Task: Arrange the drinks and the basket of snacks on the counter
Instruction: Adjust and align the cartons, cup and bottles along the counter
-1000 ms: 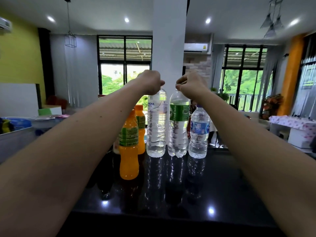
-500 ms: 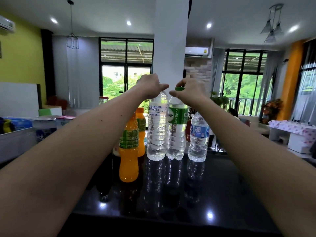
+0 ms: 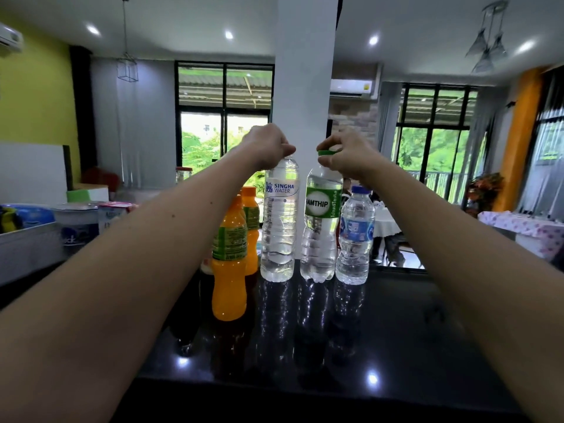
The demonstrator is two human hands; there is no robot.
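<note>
Head view: pinching the top of the Singha bottle (image 3: pixel 279 224) with the left hand (image 3: pixel 268 145), fingers curled over its cap; gripping the green cap (image 3: pixel 328 152) of the Namthip bottle (image 3: pixel 320 233) with the right hand (image 3: pixel 345 157); both standing on the black counter (image 3: pixel 396 331), a narrow gap between; just right, a small bottle (image 3: pixel 354 239); left, two orange bottles (image 3: pixel 229 270).

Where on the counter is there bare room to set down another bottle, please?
Free: the near counter in front of the row, between the forearms, and the stretch right of the small bottle. Crowded: the far side, where two orange bottles, the Singha bottle in the left hand and the green-label bottle in the right hand stand close.
</note>
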